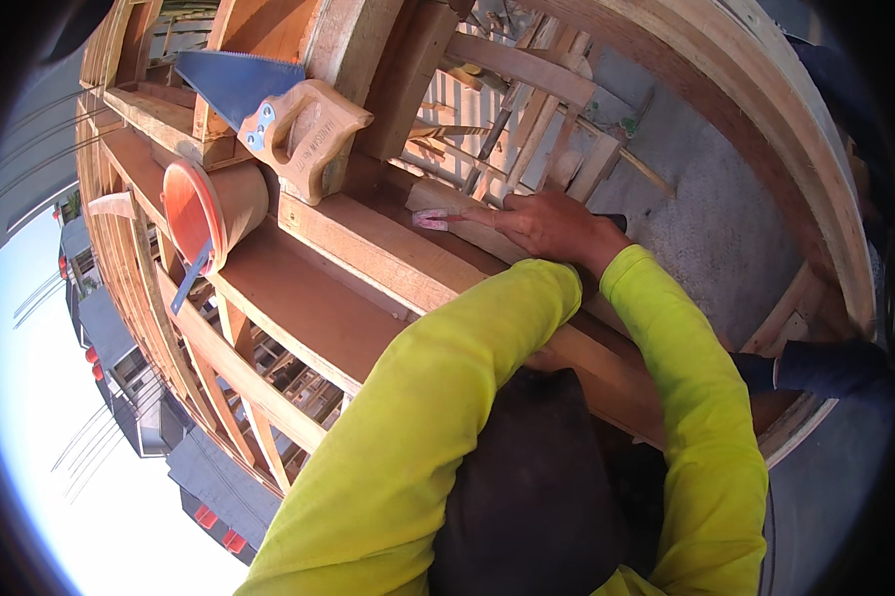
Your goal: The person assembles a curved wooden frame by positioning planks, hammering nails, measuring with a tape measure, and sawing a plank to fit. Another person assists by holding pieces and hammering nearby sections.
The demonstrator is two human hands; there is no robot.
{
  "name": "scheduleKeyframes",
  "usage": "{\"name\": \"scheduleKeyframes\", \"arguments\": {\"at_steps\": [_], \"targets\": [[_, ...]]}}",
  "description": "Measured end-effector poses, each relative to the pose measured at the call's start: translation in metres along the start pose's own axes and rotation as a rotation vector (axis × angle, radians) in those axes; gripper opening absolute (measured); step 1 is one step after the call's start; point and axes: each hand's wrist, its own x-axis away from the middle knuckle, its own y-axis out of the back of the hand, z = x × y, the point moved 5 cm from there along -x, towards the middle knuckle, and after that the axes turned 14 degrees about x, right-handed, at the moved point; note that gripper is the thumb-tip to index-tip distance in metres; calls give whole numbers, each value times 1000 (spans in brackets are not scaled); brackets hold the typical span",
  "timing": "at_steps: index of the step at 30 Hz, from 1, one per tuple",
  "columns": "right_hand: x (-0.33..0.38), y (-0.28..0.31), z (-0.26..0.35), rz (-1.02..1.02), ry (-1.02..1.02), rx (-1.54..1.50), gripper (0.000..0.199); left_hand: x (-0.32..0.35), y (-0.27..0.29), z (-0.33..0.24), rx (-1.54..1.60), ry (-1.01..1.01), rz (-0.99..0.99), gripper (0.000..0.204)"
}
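Note:
My right hand [558,226] is closed at the far side of a timber frame. From its fingers a thin reddish tool with a worn pinkish-white tip [432,219] points left over the wood; its exact kind is unclear. A dark end shows behind the wrist. My left arm [437,368] bends across in front, and its hand is mostly hidden behind the sleeve near my right wrist. A handsaw [303,134] with a wooden handle and dark blue blade lies on the beams at upper left. Beside it, an orange bucket [191,214] lies tipped, a metal strip [191,278] sticking out of its mouth.
Timber beams [388,248] with recesses between them run diagonally under my arms. A curved wooden rim [765,89] bends round at the right. Gaps in the slatted framework [219,368] at left open onto a drop with roofs below. Loose sticks lie on the grey floor [676,189] beyond.

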Motion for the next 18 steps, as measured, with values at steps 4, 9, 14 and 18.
{"name": "scheduleKeyframes", "arguments": {"at_steps": [4,9,14,18], "targets": [[-2,-5,-9,46,-91,89,66,-3,-3,6,-20,-20,-29,29],[22,2,-21,17,-191,-40,48,-7,-5,11,-44,-70,-71,28],[124,40,-37,-371,-545,-332,55,2,22,37,-128,-184,-87,26],[239,35,-49,-147,-884,-413,55,27,54,98,-379,-173,105,30]]}}
